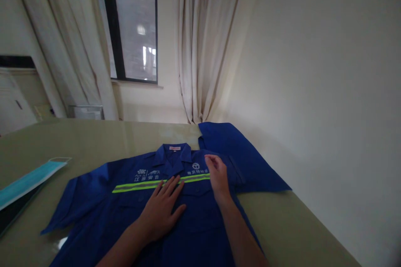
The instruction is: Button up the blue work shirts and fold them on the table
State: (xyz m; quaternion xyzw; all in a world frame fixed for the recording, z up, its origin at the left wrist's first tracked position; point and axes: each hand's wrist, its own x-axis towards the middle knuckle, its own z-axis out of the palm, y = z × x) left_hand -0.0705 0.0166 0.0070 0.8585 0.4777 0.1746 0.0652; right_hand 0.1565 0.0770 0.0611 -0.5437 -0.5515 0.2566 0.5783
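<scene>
A dark blue short-sleeved work shirt [194,217] lies spread front side up, its collar pointing away from me. It has a yellow-green reflective stripe and white printed logos across the chest. My left hand [161,208] rests flat on the middle of the chest, fingers spread over the stripe. My right hand [216,173] is at the chest's right side, beside the round logo, its fingers drawn together; whether cloth is between them is hidden. Another piece of blue cloth [244,156] lies by the right shoulder, partly beside the shirt.
The greenish table [282,221] meets a pale wall [328,91] at the right. A light blue face mask [34,180] lies on a dark flat object [15,210] at the left. Curtains [203,41] and a window [134,21] stand behind the table.
</scene>
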